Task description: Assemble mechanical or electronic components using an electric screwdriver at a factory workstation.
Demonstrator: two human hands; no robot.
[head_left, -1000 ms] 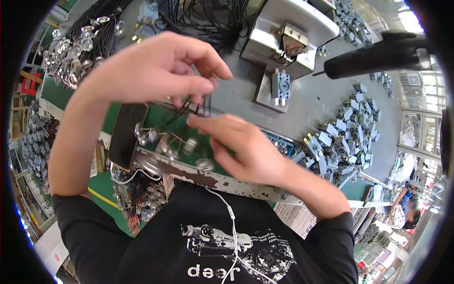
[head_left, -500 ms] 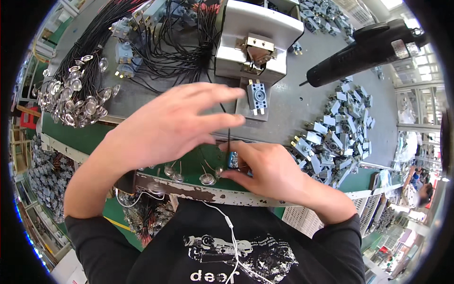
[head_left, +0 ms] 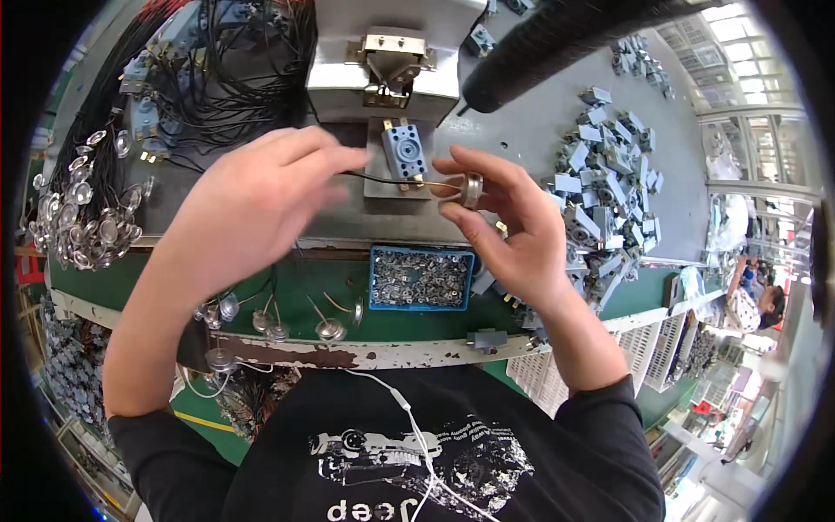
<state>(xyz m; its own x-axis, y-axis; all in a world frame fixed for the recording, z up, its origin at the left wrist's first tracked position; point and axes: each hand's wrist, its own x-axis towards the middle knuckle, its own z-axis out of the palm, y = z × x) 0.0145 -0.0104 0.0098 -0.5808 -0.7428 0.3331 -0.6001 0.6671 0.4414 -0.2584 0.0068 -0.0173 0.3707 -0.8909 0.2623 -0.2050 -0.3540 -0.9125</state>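
Disc (head_left: 472,190) is being pinched in the right hand (head_left: 524,233) near the block (head_left: 404,150); whether the left hand (head_left: 252,202) is gripping its wire (head_left: 376,177) cannot be told. No attachment to the block is showing; other discs (head_left: 330,331) are apparently waiting.

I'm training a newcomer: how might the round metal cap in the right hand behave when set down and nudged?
The metal cap would probably roll if on edge, its rim being round. Its shiny side may be slippery. The thin black wire leading to it would likely bend and drag along.
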